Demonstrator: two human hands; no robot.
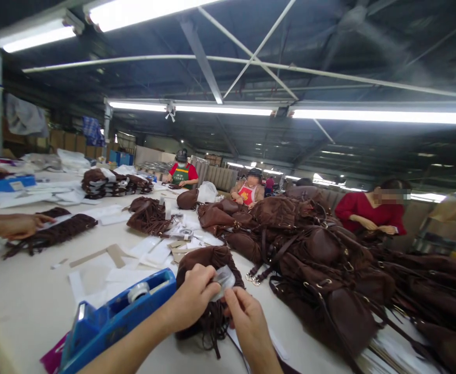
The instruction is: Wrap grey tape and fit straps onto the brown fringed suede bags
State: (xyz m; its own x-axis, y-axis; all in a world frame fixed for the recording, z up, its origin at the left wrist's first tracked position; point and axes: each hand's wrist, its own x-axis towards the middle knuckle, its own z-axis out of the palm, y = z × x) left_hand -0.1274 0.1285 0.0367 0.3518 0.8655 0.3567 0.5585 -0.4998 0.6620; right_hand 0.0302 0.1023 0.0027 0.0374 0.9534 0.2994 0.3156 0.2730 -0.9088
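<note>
Near the middle of the table my left hand [196, 291] pinches a small clear plastic piece [225, 278], perhaps a little bag. The fingertips of my right hand [247, 314] are closed at its lower edge. Just beneath both hands lies a dark brown fringed bag [208, 255], its fringe spilling toward me and partly hidden by my fingers. A blue tape dispenser [111, 317] stands to the left, right beside my left forearm.
Brown leather bags [321, 259] with straps and rings are heaped on the right. White papers [145, 249] and another fringed bag [150, 218] lie farther back. At left, a co-worker's hand [21, 227] touches a fringed piece [60, 231]. Several people work around the table.
</note>
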